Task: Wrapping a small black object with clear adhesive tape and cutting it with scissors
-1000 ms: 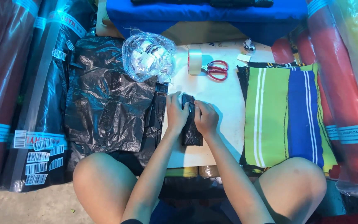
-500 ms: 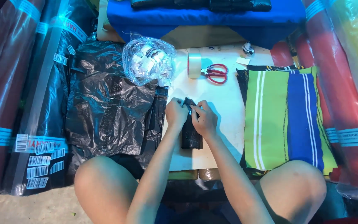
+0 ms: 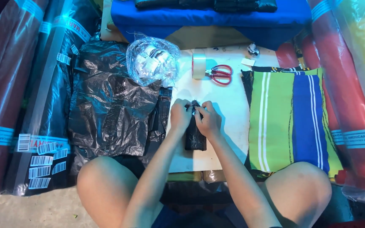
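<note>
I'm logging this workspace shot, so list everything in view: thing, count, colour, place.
small black bundle: one, black, on the white board, held by both hands
white board: one, white, centre, under the hands
black plastic sheets: a pile, count unclear, black, left of the board
clear bag of white pieces: one, clear, on the top of the black pile
tape roll: one, pale, top of the board
scissors: one pair, red handles, beside the tape roll
striped fabric: one, green, blue and white, right of the board
wrapped fabric rolls: several, dark red and black at left, red and yellow at right
blue cushion: one, blue, top
left hand: on the bundle's top
right hand: on the bundle's top
</note>
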